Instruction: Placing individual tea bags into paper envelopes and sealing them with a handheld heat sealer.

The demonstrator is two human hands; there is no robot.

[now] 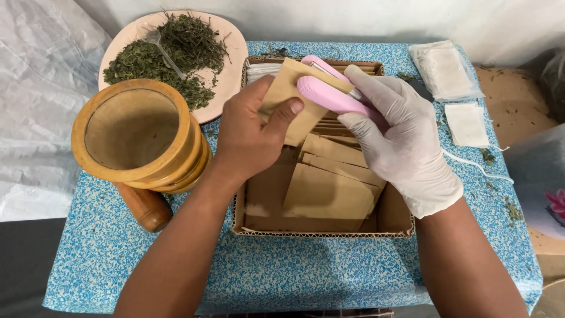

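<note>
Nearest us, a cardboard tray (247, 227) on the blue-speckled desk (147, 259) holds flat brown packets (329, 191) stacked w/ overlap, apparently for easy picking. Above it, our bare left hand (250, 135) pinches one brown envelope (281, 88) by its edge, steadying it, while the gloved right hand (400, 135) is closed around a pink stapler (332, 94) whose mouth sits over the envelope's top. Left: wooden mortar (138, 138) resting on a pestle (144, 206). Farther back, plate (232, 44) of dried herbs (170, 56) w/ spoon (162, 50); right, clear bags of white sachets (444, 70).
</note>
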